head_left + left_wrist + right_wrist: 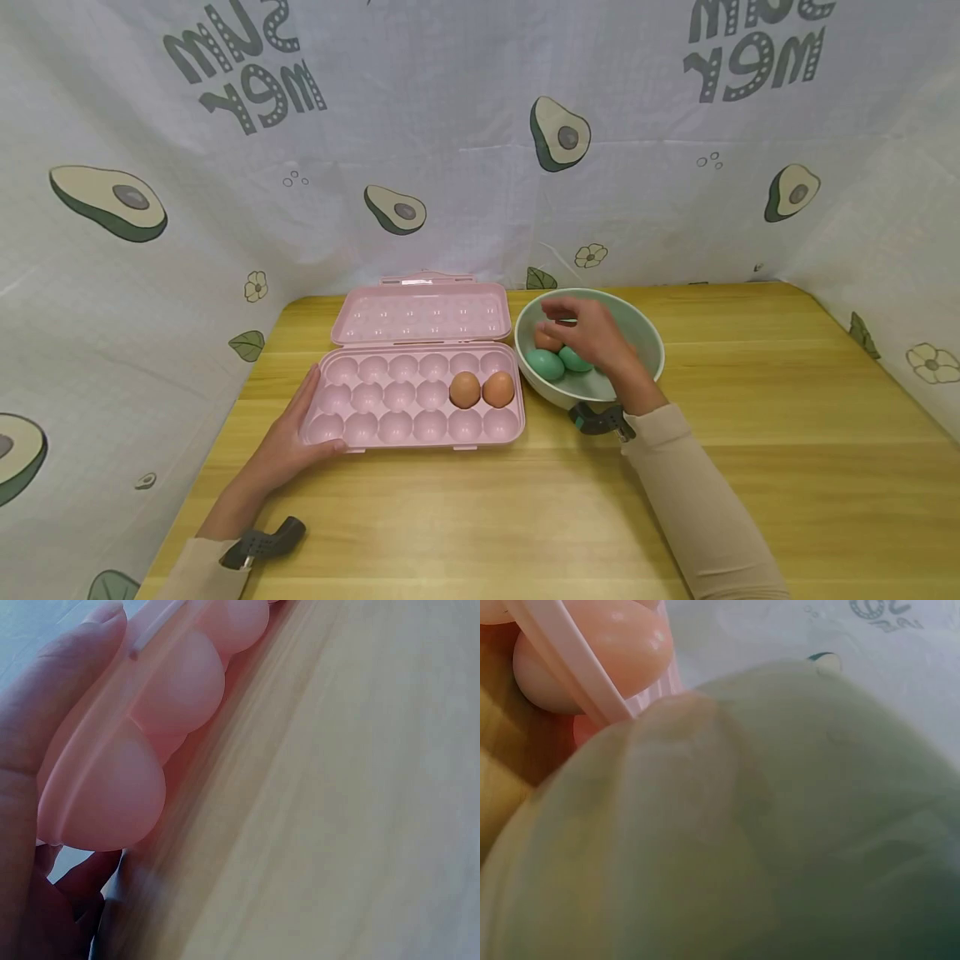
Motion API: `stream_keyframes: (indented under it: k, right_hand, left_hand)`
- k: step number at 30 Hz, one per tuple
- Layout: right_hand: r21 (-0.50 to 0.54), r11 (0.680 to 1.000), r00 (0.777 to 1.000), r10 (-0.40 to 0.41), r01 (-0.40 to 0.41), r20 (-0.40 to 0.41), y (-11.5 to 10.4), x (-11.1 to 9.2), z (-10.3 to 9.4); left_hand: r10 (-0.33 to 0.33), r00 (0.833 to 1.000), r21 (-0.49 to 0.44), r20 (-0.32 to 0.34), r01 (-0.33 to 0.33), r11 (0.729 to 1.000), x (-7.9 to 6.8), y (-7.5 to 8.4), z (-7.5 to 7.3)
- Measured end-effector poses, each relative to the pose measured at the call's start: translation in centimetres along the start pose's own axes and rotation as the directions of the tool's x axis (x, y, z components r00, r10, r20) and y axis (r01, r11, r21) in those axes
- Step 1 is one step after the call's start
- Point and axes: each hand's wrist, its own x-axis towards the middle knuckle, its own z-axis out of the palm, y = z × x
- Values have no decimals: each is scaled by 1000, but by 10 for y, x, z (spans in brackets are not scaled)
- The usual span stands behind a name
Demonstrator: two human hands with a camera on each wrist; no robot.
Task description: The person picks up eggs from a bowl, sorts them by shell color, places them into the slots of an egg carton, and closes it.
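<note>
A pink egg carton lies on the table with its lid folded back. Two brown eggs sit side by side in the middle row, toward its right end. My left hand grips the carton's front left corner, the thumb along the front edge and the fingers along the left side. Inside the pale green bowl, a brown egg and green eggs lie together. My right hand is over the bowl, fingers apart, thumb beside the brown egg; its palm hides part of the contents.
The bowl stands close against the carton's right side on the wooden table. A white cloth printed with avocados hangs behind the table and along its sides. In the right wrist view, the bowl's wall fills most of the frame.
</note>
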Motion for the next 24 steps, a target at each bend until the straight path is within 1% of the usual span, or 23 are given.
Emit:
stream_keyframes:
  k: [7,14,18,24]
  right_hand:
    - [-27,998,998,53,-52,40,3,-1,1]
    - [-61,993,989,108,-102,102,5,-2,2]
    - [-76,991,987,115,-107,116,4,-1,2]
    - [-90,992,986,101,-90,131,4,-1,3]
  left_hand:
    - [-14,1000,14,1,14,1000,0,0,0]
    - [-19,1000,5,8,19,1000,-1,-1,1]
    - [-19,1000,5,1,19,1000,0,1,0]
    - [-9,1000,12,-1,9,1000,1,2,-1]
